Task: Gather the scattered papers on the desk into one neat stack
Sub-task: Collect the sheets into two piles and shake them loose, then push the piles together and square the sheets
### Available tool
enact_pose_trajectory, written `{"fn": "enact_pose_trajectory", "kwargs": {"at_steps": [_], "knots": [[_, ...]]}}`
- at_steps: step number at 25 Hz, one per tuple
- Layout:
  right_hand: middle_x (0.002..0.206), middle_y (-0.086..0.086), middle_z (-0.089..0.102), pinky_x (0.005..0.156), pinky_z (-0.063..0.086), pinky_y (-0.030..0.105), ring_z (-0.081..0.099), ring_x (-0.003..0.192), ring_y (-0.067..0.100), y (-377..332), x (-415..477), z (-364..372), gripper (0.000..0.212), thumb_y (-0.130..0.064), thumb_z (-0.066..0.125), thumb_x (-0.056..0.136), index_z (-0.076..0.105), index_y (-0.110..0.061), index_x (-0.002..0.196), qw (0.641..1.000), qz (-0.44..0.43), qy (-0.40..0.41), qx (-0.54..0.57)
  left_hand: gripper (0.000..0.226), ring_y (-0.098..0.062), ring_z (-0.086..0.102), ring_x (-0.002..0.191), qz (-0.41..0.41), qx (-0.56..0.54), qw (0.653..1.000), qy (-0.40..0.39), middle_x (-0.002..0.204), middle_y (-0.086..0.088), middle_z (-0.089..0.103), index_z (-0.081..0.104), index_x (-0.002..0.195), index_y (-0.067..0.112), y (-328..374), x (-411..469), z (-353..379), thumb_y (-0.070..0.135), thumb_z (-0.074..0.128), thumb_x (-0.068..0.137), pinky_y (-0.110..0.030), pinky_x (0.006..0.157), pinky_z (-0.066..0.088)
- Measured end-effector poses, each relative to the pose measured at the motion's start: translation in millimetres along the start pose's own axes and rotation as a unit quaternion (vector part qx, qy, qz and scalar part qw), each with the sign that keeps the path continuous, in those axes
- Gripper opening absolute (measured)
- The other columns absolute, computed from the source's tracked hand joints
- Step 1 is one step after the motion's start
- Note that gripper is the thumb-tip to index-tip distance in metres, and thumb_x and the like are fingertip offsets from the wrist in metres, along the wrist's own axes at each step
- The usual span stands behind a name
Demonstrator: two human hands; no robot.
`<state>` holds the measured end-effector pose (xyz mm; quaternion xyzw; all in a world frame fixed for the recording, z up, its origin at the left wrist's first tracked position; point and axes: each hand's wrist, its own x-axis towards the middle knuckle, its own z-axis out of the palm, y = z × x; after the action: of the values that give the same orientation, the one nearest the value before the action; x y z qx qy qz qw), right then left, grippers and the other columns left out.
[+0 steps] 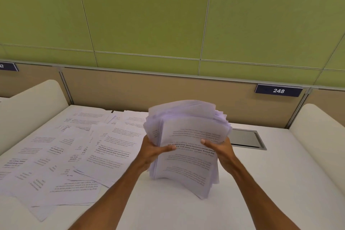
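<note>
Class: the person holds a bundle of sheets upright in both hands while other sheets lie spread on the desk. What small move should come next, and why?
Probably tap the bundle on the desk to square it. Its upper edges fan out unevenly, and both hands, left hand and right hand, already grip its sides with its lower edge near the surface. The loose sheets to the left can wait.

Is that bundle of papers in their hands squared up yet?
No. The bundle stands on the desk, sheet edges fanned unevenly.

Office: numbered desk plate [278,90]
</note>
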<state>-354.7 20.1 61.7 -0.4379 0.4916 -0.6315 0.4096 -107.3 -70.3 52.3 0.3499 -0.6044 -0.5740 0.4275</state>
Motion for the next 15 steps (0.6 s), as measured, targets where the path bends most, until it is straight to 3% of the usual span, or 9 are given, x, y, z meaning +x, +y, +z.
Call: {"fn": "enact_pose_trajectory", "kwargs": {"at_steps": [2,4,7,10,13,15], "knots": [[0.104,0.015,0.074,0.081,0.059,0.048,0.071,0.097,0.034,1.6,0.1,-6.1,0.042,-0.016,0.087,0.061,0.073,-0.016,0.101,1.0,0.004,-0.01,0.0,0.061,-0.01,0.071,0.085,-0.018,0.018,0.999,0.038,0.089,0.011,0.075,0.066,0.097,0.027,-5.2,1.3,0.7,0.041,0.094,0.045,-0.02,0.063,0.058],[0.104,0.013,0.074,0.082,0.06,0.048,0.071,0.096,0.032,6.1,-3.9,-7.8,0.046,-0.018,0.088,0.06,0.071,-0.017,0.103,0.999,0.023,-0.016,-0.034,0.044,-0.009,0.07,0.081,-0.028,0.033,0.997,0.069,0.083,0.016,0.074,0.062,0.095,0.027,-13.0,0.1,4.4,0.031,0.089,0.06,-0.015,0.059,0.055],[0.107,0.01,0.074,0.082,0.06,0.049,0.072,0.098,0.031,15.4,-9.7,-1.9,0.048,-0.019,0.087,0.068,0.067,-0.013,0.111,0.993,0.048,-0.015,-0.108,0.029,-0.022,0.071,0.085,-0.027,0.102,0.992,0.071,0.09,0.005,0.073,0.064,0.094,0.024,-12.1,-2.3,16.5,0.028,0.082,0.071,-0.028,0.067,0.061],[0.116,0.016,0.071,0.085,0.059,0.048,0.071,0.102,0.033,10.5,1.4,-3.7,0.046,-0.013,0.081,0.074,0.065,-0.007,0.118,0.992,0.07,-0.043,-0.095,0.047,-0.023,0.069,0.091,-0.038,0.168,0.984,0.054,0.107,-0.002,0.068,0.059,0.114,0.016,4.8,10.0,14.8,0.026,0.081,0.074,-0.037,0.077,0.061],[0.132,0.016,0.063,0.1,0.05,0.052,0.061,0.12,0.035,7.4,2.8,-9.1,0.048,-0.035,0.058,0.094,0.057,-0.009,0.134,0.954,0.249,-0.148,0.07,0.061,-0.028,0.066,0.102,-0.152,0.108,0.982,-0.029,0.12,-0.009,0.066,0.054,0.125,0.014,4.6,13.5,-4.9,0.015,0.083,0.071,-0.042,0.083,0.058],[0.135,0.019,0.059,0.096,0.05,0.058,0.057,0.124,0.04,21.8,-4.9,-11.9,0.071,-0.063,0.037,0.094,0.058,-0.009,0.134,0.905,0.362,-0.149,0.168,0.067,-0.031,0.063,0.109,-0.23,0.109,0.966,-0.047,0.125,-0.011,0.064,0.053,0.13,0.012,-10.1,1.9,-17.3,0.008,0.083,0.07,-0.046,0.091,0.055]]}}
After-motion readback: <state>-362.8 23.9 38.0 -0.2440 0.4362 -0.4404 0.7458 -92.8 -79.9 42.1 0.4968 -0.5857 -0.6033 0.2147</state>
